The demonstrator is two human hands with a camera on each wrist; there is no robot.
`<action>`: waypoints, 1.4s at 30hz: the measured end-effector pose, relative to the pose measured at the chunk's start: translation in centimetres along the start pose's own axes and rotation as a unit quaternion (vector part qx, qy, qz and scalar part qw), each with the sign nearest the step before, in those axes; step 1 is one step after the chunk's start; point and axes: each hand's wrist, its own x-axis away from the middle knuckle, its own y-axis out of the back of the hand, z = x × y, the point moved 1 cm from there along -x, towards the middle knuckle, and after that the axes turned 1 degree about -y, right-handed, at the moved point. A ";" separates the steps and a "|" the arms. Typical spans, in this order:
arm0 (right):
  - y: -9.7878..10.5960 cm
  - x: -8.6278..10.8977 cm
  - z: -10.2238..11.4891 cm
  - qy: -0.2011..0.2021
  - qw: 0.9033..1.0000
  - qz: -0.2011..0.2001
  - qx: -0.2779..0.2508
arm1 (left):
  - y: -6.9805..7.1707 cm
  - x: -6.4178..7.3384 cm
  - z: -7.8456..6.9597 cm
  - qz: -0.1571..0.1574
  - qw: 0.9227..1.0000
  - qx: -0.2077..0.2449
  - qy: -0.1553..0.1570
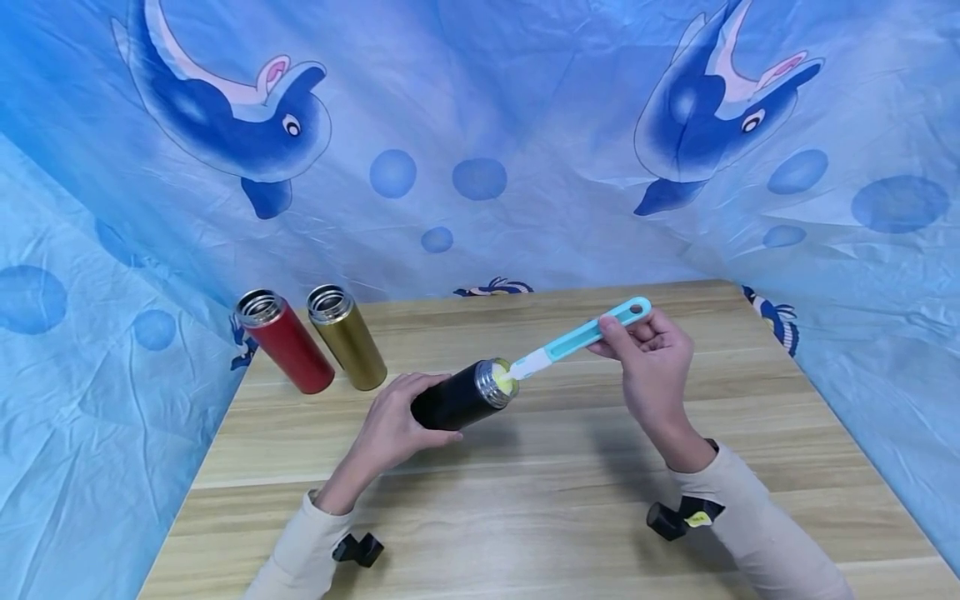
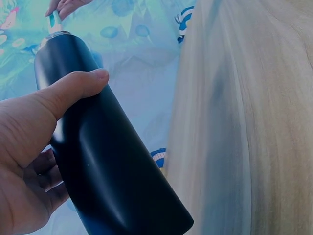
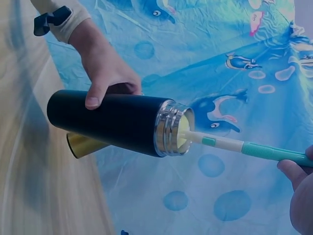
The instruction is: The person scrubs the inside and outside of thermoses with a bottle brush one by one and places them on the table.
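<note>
My left hand [image 1: 397, 417] grips a black thermos bottle [image 1: 453, 398] round its body, tilted with its open steel mouth toward the right. In the left wrist view the thumb lies across the dark bottle [image 2: 107, 161]. My right hand [image 1: 652, 358] pinches the turquoise handle of a bottle brush [image 1: 585, 335] near its end. The brush's yellow sponge head [image 3: 184, 131] sits in the mouth of the bottle, as the right wrist view shows; how deep it reaches is hidden.
A red thermos bottle [image 1: 288, 346] and a gold thermos bottle [image 1: 348, 337] stand without lids at the table's back left. The wooden table [image 1: 525, 517] meets a blue dolphin-printed sheet [image 1: 555, 225] at the back and sides.
</note>
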 end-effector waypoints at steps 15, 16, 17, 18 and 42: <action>0.6 -1.1 1.4 0.018 1.000 -0.019 -0.013 | 0.5 0.2 0.0 0.007 1.000 0.007 0.025; 0.7 -1.1 1.5 0.019 1.000 -0.019 -0.015 | 0.6 0.2 -0.1 0.006 1.000 0.007 0.026; 0.7 -1.1 1.6 0.020 0.999 -0.019 -0.016 | 0.6 0.2 -0.1 0.006 1.000 0.006 0.025; 0.8 -1.2 1.7 0.022 0.999 -0.019 -0.014 | 0.7 0.3 -0.1 0.005 1.000 0.006 0.025; 1.5 -1.7 3.3 0.047 0.997 -0.052 -0.046 | 1.3 0.7 0.3 -0.021 1.000 -0.008 0.013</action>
